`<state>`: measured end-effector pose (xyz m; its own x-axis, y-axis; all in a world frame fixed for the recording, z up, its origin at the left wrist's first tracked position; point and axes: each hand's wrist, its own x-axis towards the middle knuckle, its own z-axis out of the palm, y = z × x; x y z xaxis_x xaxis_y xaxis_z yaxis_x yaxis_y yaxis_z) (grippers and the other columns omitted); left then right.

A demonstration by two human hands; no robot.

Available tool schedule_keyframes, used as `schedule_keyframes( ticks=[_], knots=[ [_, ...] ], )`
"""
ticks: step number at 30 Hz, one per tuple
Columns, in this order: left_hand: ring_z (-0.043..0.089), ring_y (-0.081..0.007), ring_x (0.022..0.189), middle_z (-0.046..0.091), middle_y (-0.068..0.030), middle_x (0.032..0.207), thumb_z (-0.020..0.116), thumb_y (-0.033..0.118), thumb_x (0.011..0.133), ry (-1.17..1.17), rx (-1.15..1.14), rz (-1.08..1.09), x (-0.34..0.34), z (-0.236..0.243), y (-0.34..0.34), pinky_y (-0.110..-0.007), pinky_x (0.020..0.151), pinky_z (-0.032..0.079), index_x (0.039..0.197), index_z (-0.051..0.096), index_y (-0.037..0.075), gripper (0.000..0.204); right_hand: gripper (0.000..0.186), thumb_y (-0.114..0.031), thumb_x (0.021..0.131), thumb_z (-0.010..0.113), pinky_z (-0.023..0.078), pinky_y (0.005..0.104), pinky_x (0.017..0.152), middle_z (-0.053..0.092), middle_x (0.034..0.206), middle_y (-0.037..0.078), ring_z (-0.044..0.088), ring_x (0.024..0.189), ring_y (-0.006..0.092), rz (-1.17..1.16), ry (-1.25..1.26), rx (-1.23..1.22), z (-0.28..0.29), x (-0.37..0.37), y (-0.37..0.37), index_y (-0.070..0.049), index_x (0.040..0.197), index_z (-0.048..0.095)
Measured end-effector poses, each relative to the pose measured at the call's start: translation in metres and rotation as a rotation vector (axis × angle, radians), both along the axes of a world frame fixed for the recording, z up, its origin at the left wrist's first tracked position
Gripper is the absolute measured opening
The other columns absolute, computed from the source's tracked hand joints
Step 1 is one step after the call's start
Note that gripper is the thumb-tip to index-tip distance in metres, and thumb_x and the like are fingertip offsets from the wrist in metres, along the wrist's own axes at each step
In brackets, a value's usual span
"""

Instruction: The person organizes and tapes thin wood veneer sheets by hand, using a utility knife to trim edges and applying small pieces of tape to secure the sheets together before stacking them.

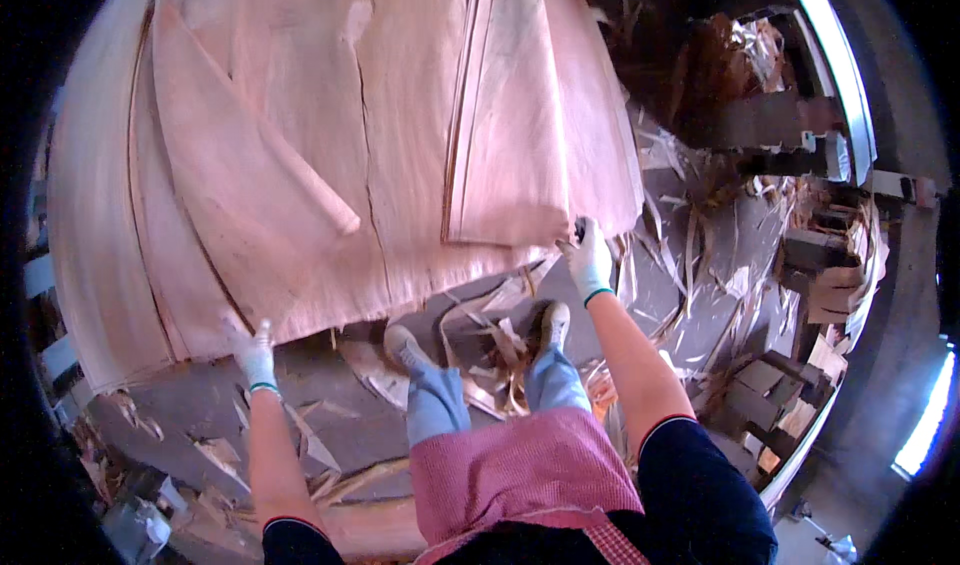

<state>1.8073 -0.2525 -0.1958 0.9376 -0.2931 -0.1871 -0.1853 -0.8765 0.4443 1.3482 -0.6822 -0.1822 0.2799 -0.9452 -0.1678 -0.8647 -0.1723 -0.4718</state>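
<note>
Veneer stack: From my end of the feed I saw broad, pinkish wood veneer sheets filling the upper left and centre of the frame, their near edge slanting from the lower left up toward the right.
Folded veneer: A narrower, doubled piece lay on top at upper centre, its lower right corner close against the right hand's fingertips.
Loose flap: Left of centre, a pointed flap lay across the sheets, and a long crack ran down beside it.
Left hand: The gloved left hand was at the near edge, lower left — thumb apart from blurred fingers, so it looked partly open. I couldn't tell whether veneer was between them.
Right hand: The gloved right hand touched the folded corner right of centre, fingers curled nearly closed; I couldn't tell how firm the pinch was, if any.
Step in hand: I judged it to be edge handling, both hands spread along the near side.
Next move: To my mind it called for a sure hold at both points and an even, gentle pull — the cracked sheet looked ready to split.
Underfoot: Veneer scraps littered the floor around the shoes, lower centre.
</note>
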Motion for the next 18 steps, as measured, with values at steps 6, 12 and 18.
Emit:
schedule_keyframes(
  ticks=[6, 12, 18],
  knots=[
    [0.028, -0.0284, 0.139, 0.026, -0.0139, 0.152, 0.073, 0.029, 0.073, -0.285, 0.762, -0.351, -0.042, 0.014, -0.037, -0.041, 0.113, 0.026, 0.147, 0.023, 0.006, 0.092, 0.068, -0.018, 0.074, 0.072, 0.052, 0.0443, 0.083, 0.043, 0.134, 0.009, 0.055, 0.109, 0.0333, 0.329, 0.276, -0.025, 0.012, 0.043, 0.021, -0.015, 0.134, 0.040],
    [0.033, -0.0339, 0.135, 0.034, -0.0203, 0.147, 0.061, 0.022, 0.084, -0.306, 0.506, -0.368, -0.025, -0.021, -0.012, -0.042, 0.112, 0.026, 0.142, 0.031, -0.002, 0.070, 0.059, -0.015, 0.077, 0.066, 0.052, 0.0436, 0.081, 0.050, 0.131, 0.010, 0.058, 0.107, 0.0333, 0.261, 0.194, -0.013, 0.006, 0.040, 0.022, -0.014, 0.131, 0.043],
    [0.043, -0.0320, 0.128, 0.042, -0.0246, 0.140, 0.047, 0.025, 0.097, -0.002, -0.254, 0.268, 0.012, -0.024, 0.055, -0.039, 0.110, 0.031, 0.137, 0.036, -0.010, 0.054, 0.025, -0.007, 0.084, 0.054, 0.048, 0.0399, 0.080, 0.063, 0.099, 0.023, 0.062, 0.095, 0.0371, -0.386, -0.219, -0.020, -0.011, 0.010, 0.003, -0.004, 0.108, 0.058]
  ],
)
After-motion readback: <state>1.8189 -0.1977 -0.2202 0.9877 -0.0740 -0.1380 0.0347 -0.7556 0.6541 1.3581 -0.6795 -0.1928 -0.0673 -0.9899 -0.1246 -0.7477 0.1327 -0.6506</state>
